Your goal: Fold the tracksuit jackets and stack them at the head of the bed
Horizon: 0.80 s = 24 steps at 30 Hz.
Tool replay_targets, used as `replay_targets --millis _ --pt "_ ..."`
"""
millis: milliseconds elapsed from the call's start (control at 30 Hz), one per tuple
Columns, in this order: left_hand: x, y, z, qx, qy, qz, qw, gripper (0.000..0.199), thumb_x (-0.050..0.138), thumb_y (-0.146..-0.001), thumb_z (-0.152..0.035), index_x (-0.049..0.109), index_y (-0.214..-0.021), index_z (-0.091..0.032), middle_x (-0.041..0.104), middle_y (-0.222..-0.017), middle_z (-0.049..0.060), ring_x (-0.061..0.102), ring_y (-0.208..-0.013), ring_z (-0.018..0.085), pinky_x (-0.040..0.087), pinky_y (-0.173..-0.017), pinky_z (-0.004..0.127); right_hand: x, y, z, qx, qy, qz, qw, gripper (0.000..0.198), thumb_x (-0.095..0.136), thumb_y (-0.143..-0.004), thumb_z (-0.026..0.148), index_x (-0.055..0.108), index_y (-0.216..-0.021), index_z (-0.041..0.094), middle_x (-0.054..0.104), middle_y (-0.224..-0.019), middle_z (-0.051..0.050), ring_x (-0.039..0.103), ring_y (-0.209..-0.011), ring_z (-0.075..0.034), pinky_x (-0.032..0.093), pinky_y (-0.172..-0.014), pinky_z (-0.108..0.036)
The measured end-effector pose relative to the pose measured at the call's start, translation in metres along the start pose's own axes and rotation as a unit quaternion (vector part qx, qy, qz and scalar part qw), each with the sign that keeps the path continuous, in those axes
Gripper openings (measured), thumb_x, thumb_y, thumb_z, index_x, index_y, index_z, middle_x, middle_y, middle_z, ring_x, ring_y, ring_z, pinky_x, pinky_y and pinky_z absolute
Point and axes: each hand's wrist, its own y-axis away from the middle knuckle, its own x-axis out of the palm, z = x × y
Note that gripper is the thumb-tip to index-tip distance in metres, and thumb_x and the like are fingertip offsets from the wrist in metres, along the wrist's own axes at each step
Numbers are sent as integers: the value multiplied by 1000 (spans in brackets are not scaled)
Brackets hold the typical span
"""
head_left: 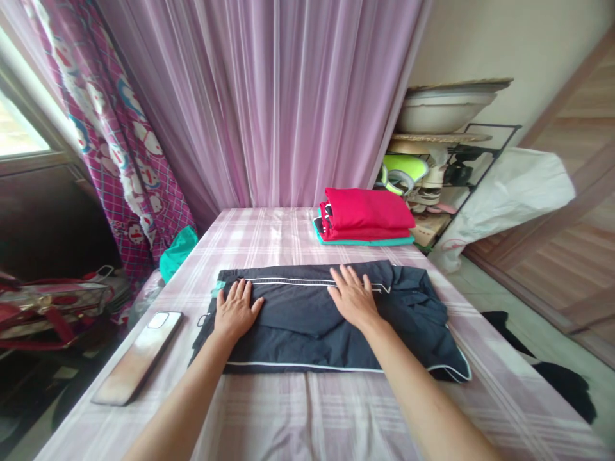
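Note:
A dark navy jacket (298,320) with white piping and a zip along its far part lies folded flat across the table. My left hand (236,310) rests palm down on its left end, fingers spread over the cloth near the zip. Farther right, my right hand (354,298) also lies flat on the jacket, fingers apart, touching the far folded strip. The right end of the jacket is rumpled, and a bit of teal shows at its far left corner. Neither hand grips anything.
Folded red and teal clothes (368,214) are stacked at the table's far right. A phone (139,358) lies near the left edge of the checked tablecloth (269,416). Purple curtains (288,96) hang behind. On the right stands a rack (473,192) with a white basin (444,109) on top.

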Motion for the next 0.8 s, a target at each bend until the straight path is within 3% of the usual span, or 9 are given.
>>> replay_targets --millis 100,233,367,433,533,667,800 --pt "0 1 -1 -2 16 5 1000 67 30 -95 -54 38 -149 -14 34 -157 12 28 -146 30 17 -117 57 14 19 7 -31 -5 53 998 56 32 -99 45 35 -152 26 32 -158 -8 27 -145 -24 16 -117 -51" --pt "-5 -2 5 1 72 17 997 61 41 -93 -50 44 -145 -18 35 -156 11 29 -145 31 19 -117 58 21 22 3 -29 -8 37 999 55 34 -99 43 37 -150 24 35 -157 -9 30 -144 -23 17 -117 -50" --pt "-21 -8 30 5 155 25 988 41 50 -90 -36 63 -127 -23 60 -138 6 52 -129 23 37 -109 36 21 21 1 -28 -21 11 999 53 37 -98 41 42 -148 22 40 -154 -9 34 -142 -23 21 -116 -49" --pt "-29 -7 47 -27 160 8 987 36 47 -91 -32 66 -120 -21 68 -125 7 61 -117 22 42 -102 32 23 21 -1 -31 -30 -5 999 52 38 -98 39 45 -145 21 43 -152 -10 37 -141 -23 22 -116 -49" --pt "-37 -1 68 -109 124 4 986 39 48 -90 -40 66 -115 -16 69 -118 14 62 -112 27 45 -96 36 29 21 -4 -40 -42 -28 998 49 39 -97 38 50 -142 20 48 -148 -10 40 -138 -24 24 -115 -48" --pt "-38 3 78 -196 85 91 973 57 43 -88 -62 63 -115 -16 67 -121 18 61 -115 33 47 -88 38 36 21 -8 -48 -57 -63 995 46 42 -95 36 55 -137 20 52 -144 -11 44 -135 -25 28 -113 -48" --pt "-36 -7 79 -218 91 144 961 56 46 -84 -65 68 -101 -17 72 -110 18 66 -105 34 48 -79 37 42 21 -12 -59 -72 -89 992 44 42 -94 34 58 -133 20 56 -141 -11 48 -132 -25 30 -112 -48"
